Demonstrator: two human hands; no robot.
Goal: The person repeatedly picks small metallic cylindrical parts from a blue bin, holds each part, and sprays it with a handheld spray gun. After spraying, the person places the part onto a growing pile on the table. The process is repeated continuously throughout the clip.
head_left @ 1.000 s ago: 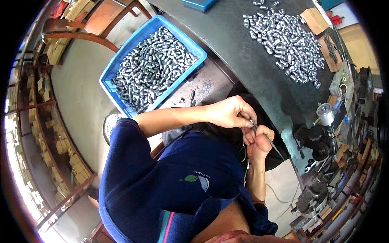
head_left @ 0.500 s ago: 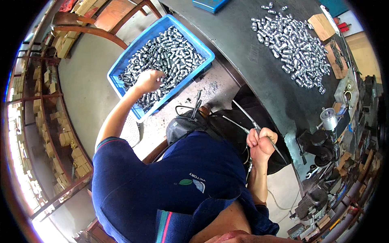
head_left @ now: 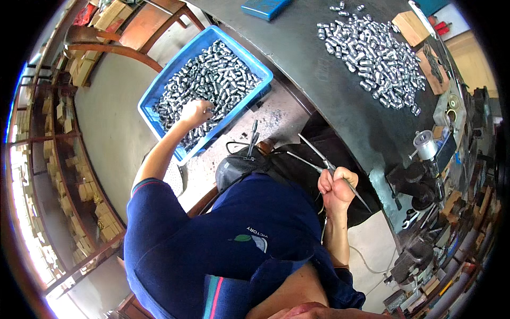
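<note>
My left hand is over the near left part of a blue plastic bin full of small silvery metal fittings. Its fingers are curled together around a small metal fitting, mostly hidden by the fingers. Closed in a fist, my right hand grips long thin metal tools that look like files or scrapers. One slants up-left from the fist and its pointed end comes out below. A second thin shaft lies beside it. This hand is above my dark-clothed lap, left of the workbench edge.
On the dark workbench lies a large heap of shiny metal fittings, with a blue case near its far edge. Wooden blocks and a small machine stand right. A wooden chair is behind the bin; shelves line the left.
The whole view has shifted slightly, moving the bench and bin leftward in the picture. My left hand stays over the bin with its fingers closed; my right hand keeps hold of the tools.
</note>
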